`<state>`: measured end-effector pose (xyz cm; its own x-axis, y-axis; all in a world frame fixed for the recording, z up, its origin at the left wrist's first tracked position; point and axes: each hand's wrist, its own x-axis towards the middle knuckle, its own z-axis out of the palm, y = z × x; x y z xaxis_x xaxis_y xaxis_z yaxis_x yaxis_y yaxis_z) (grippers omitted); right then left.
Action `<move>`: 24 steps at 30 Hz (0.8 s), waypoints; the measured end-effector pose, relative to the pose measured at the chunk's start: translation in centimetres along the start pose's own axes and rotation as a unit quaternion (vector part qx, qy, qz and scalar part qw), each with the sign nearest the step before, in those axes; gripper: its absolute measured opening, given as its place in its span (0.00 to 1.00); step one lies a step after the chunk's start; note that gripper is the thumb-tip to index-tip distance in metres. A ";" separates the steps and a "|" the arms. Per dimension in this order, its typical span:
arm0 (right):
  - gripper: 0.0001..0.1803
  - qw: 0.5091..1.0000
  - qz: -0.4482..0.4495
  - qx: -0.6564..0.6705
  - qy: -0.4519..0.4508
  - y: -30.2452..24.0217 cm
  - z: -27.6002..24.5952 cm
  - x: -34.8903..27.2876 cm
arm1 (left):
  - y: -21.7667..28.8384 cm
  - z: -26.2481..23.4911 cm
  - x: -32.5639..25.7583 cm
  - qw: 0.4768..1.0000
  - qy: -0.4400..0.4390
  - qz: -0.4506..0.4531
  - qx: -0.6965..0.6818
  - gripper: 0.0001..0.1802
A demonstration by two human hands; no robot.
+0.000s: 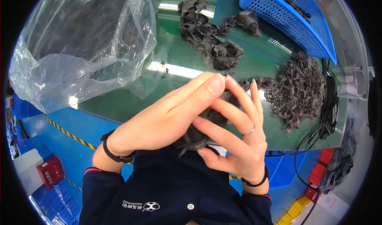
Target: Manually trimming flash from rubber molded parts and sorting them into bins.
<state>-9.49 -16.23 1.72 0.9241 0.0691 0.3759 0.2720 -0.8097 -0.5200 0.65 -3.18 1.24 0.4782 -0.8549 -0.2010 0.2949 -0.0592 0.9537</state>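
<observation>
My left hand (pixel 171 113) and my right hand (pixel 242 141) meet over the near edge of the green table. Between them is a dark grey, ribbed rubber bellows piece (pixel 193 136), part of a joined cluster running up under my fingers. The right thumb and index finger close around the near bellows, its other fingers bent and spread. My left thumb lies along the top of the cluster; the left fingers are mostly hidden beneath. More joined bellows (pixel 225 52), with thin sheet flash around them, lie on the table beyond my hands.
A big clear plastic bag (pixel 91 46) covers the table's left side. At right, a heap of torn rubber scraps (pixel 298 90) lies beside black cables (pixel 330 101). A blue perforated basket (pixel 286 20) with black parts stands at the far right. Red boxes (pixel 51 171) sit at lower left.
</observation>
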 end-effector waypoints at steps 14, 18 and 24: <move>0.15 0.987 0.077 0.063 0.129 1.9 0.8 -1.5 | -0.6 -1.0 -0.7 0.989 0.088 0.018 0.117 0.16; 0.15 0.985 0.078 0.066 0.137 2.1 1.4 -1.7 | -0.7 -0.6 -0.8 0.986 0.117 0.069 0.098 0.15; 0.16 0.983 0.077 0.075 0.147 2.1 1.2 -1.7 | -0.9 -1.4 -0.8 0.981 0.090 0.078 0.154 0.18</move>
<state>-10.18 -17.31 -0.92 0.8458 -0.2378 0.4775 0.1910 -0.7008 -0.6873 1.15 -1.75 0.23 0.6438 -0.7630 -0.0576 -0.0439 -0.1119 0.9927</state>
